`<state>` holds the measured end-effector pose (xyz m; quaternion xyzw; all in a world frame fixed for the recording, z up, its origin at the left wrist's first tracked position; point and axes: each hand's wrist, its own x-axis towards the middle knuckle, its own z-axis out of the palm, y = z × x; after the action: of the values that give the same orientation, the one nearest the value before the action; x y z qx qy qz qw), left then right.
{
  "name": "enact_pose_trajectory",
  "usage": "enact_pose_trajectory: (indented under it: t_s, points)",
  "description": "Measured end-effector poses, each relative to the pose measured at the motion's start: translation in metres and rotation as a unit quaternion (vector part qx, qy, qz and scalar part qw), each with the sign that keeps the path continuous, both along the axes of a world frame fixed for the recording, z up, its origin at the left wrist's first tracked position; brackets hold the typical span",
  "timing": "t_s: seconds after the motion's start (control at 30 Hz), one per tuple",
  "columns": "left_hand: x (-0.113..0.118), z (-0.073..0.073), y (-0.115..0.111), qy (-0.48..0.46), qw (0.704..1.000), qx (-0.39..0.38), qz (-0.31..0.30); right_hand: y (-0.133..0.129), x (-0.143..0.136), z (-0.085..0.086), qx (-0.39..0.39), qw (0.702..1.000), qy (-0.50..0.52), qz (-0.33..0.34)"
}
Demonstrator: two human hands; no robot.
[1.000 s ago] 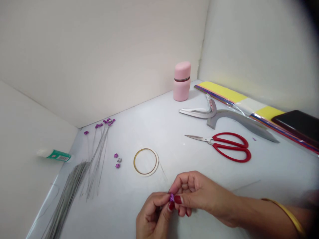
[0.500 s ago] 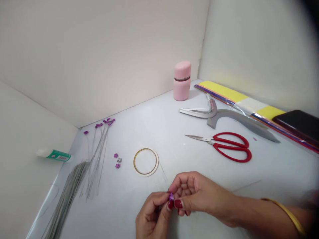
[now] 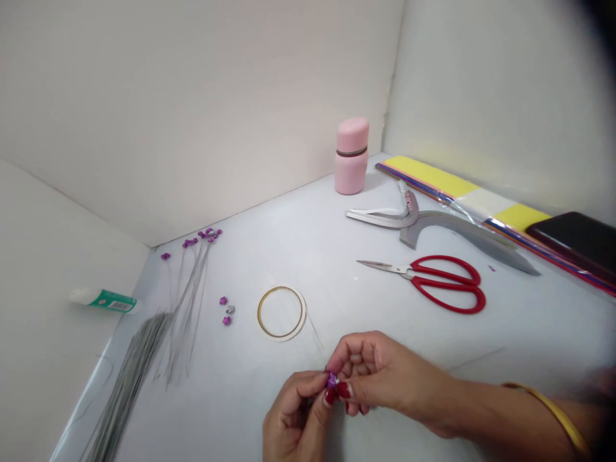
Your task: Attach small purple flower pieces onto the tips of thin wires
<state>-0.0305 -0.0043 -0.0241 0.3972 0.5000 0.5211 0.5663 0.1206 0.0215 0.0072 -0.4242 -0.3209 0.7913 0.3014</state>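
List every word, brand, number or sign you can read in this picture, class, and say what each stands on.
No text can be read with certainty.
Green-and-white tube: small pale print and a barcode-like patch, too small and blurred to read.

Held piece point(image 3: 332, 380) shiny purple; scissor handles point(image 3: 447, 282) red; bottle point(image 3: 351, 173) pink; tape roll point(image 3: 303, 313) white, gold.

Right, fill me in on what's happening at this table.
The person's left hand and right hand are together, pinching a small shiny purple piece. Beyond them, a thin ring-shaped roll and red-handled scissors lie on the table. Over to the left, purple-tipped wires lie beside a bundle of grey wires.
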Motion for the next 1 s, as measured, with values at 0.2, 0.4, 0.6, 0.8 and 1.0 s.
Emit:
enact_pose_trajectory:
  t_s: [0.2, 0.4, 0.6, 0.8, 1.0]
  points:
    - [0.003, 0.008, 0.001, 0.022, 0.999, -0.025, 0.027, -0.002, -0.001, -0.004, 0.091, 0.994, -0.049, -0.035]
    - [0.002, 0.012, 0.003, 0.02, 0.998, -0.062, 0.02, -0.003, 0.0, -0.001, 0.148, 0.981, -0.122, 0.01]
    - [0.0, 0.017, 0.01, -0.039, 0.986, -0.157, 0.033, 0.009, 0.013, -0.003, 0.193, 0.962, -0.191, 0.004]
    - [0.001, 0.02, 0.009, -0.068, 0.981, -0.179, 0.024, 0.017, 0.025, 0.0, 0.414, 0.831, -0.372, -0.022]
    - [0.0, 0.02, 0.007, -0.052, 0.986, -0.158, -0.002, 0.009, 0.016, 0.005, 0.358, 0.882, -0.303, 0.049]
